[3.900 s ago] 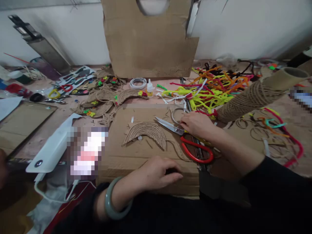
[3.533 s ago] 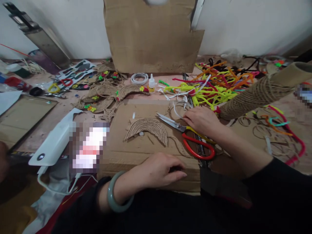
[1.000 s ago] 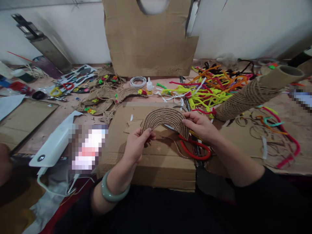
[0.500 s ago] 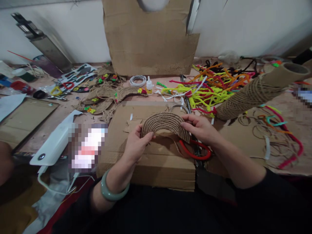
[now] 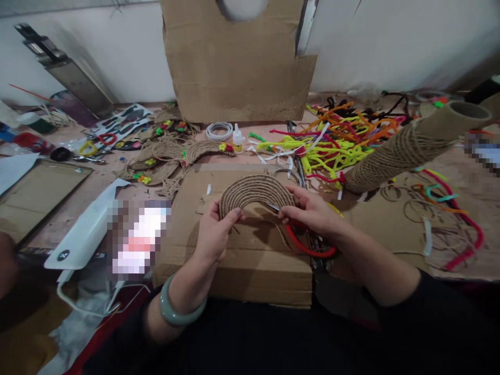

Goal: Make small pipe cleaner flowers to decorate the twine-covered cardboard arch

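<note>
An arch of jute cord (image 5: 255, 188), laid in several curved rows, is held up between my two hands. My left hand (image 5: 219, 226) pinches its left end, thumb on the front. At the right end, my right hand (image 5: 310, 211) grips it with thumb and fingers. Just below the arch lie scissors with a red handle (image 5: 308, 247), partly hidden by the right hand; a thin metal tip shows by my right thumb. A loose strand of cord (image 5: 279, 234) hangs under the arch. Beneath all this is a cardboard sheet (image 5: 187, 229).
To the right stands a tilted tube wound with jute cord (image 5: 414, 146), beside a heap of coloured fuzzy stems (image 5: 344, 140). A glue bottle (image 5: 237, 139) stands behind, near finished jute pieces (image 5: 156, 156). At left lie a power bank (image 5: 80, 234) and a lit phone (image 5: 140, 239).
Both hands have shifted the jute arch slightly left and tilted it more upright. My right hand has moved lower along its end, and a metal tip now shows beside the right thumb.
</note>
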Demonstrator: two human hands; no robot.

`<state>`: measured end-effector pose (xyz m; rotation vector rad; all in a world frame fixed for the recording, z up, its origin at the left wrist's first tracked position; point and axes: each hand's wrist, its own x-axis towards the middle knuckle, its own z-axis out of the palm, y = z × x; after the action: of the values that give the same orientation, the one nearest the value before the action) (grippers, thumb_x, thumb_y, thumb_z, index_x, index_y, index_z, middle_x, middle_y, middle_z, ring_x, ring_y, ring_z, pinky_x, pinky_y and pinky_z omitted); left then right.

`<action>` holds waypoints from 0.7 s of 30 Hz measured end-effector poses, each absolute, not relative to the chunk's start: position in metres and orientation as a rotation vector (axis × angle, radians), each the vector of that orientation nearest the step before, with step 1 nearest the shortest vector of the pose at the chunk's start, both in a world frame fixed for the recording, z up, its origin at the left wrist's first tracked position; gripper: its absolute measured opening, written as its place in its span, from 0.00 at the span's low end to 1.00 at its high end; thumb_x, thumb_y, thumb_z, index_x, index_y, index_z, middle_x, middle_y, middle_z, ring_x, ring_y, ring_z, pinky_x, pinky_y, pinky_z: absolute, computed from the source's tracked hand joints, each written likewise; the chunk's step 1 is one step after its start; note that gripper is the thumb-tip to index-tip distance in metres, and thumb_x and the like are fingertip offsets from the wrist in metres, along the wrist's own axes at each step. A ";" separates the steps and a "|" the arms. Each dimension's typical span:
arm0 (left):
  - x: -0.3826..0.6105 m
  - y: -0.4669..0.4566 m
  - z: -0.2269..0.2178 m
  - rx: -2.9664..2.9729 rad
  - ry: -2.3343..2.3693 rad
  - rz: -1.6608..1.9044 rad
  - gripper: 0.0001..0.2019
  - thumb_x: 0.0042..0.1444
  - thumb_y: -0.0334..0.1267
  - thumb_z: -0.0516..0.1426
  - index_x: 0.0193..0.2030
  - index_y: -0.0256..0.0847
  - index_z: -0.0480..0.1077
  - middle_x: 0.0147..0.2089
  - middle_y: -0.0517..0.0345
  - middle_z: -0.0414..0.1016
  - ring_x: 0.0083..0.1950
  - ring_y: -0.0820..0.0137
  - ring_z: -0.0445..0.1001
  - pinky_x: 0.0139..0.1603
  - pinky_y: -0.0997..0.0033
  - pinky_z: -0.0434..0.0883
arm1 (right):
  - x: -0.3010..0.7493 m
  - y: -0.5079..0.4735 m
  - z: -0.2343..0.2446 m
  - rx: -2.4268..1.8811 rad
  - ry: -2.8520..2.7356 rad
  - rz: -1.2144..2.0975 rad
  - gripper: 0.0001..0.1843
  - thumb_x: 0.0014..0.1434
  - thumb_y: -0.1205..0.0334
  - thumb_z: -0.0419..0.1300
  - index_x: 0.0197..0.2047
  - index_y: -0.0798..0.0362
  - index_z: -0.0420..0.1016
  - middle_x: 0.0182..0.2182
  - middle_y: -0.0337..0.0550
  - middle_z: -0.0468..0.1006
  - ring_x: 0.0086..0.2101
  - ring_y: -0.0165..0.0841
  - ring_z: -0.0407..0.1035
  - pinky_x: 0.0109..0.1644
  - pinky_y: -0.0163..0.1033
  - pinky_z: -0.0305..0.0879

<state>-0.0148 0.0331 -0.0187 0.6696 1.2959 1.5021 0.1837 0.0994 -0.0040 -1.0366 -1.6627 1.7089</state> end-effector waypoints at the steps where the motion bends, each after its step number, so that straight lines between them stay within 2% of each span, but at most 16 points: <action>1: -0.015 0.033 -0.019 0.669 1.292 1.505 0.14 0.42 0.33 0.63 0.36 0.39 0.67 0.30 0.65 0.71 0.26 0.80 0.70 0.30 0.79 0.68 | 0.182 0.098 -0.002 -1.037 -1.664 1.721 0.18 0.52 0.61 0.58 0.47 0.53 0.64 0.25 0.36 0.74 0.25 0.28 0.70 0.27 0.33 0.67; 3: -0.015 0.033 -0.019 0.673 1.287 1.511 0.14 0.42 0.33 0.63 0.36 0.38 0.67 0.29 0.65 0.71 0.26 0.80 0.70 0.30 0.79 0.68 | 0.181 0.097 0.002 -1.034 -1.674 1.720 0.09 0.52 0.62 0.57 0.38 0.53 0.65 0.23 0.35 0.72 0.24 0.26 0.69 0.27 0.31 0.66; 5: -0.015 0.033 -0.018 0.682 1.291 1.509 0.14 0.42 0.33 0.63 0.36 0.38 0.67 0.29 0.65 0.71 0.26 0.80 0.69 0.30 0.79 0.67 | 0.180 0.096 0.003 -1.025 -1.674 1.733 0.07 0.52 0.62 0.58 0.34 0.53 0.64 0.23 0.35 0.72 0.24 0.25 0.68 0.27 0.30 0.66; 10: -0.014 0.031 -0.018 0.746 1.316 1.429 0.12 0.44 0.34 0.62 0.36 0.39 0.66 0.27 0.64 0.72 0.26 0.77 0.71 0.31 0.77 0.67 | 0.180 0.097 -0.002 -1.029 -1.571 1.787 0.19 0.50 0.61 0.60 0.45 0.52 0.62 0.29 0.37 0.74 0.28 0.28 0.71 0.33 0.35 0.70; 17: -0.010 0.028 -0.020 0.760 1.312 1.397 0.12 0.45 0.35 0.62 0.36 0.39 0.66 0.28 0.64 0.73 0.25 0.77 0.71 0.30 0.77 0.67 | 0.175 0.095 -0.007 -1.085 -1.579 1.703 0.13 0.50 0.63 0.60 0.41 0.53 0.64 0.25 0.35 0.73 0.25 0.28 0.70 0.30 0.35 0.68; 21: -0.013 0.031 -0.021 0.718 1.299 1.439 0.13 0.44 0.34 0.63 0.36 0.38 0.66 0.27 0.65 0.72 0.26 0.78 0.71 0.31 0.78 0.67 | 0.177 0.096 -0.006 -1.048 -1.502 1.777 0.23 0.50 0.63 0.61 0.49 0.52 0.61 0.31 0.37 0.75 0.28 0.28 0.71 0.35 0.36 0.70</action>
<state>-0.0128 0.0307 -0.0207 0.7184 1.2988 1.4391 0.1771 0.0962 -0.0059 -1.0484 -1.5017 1.7768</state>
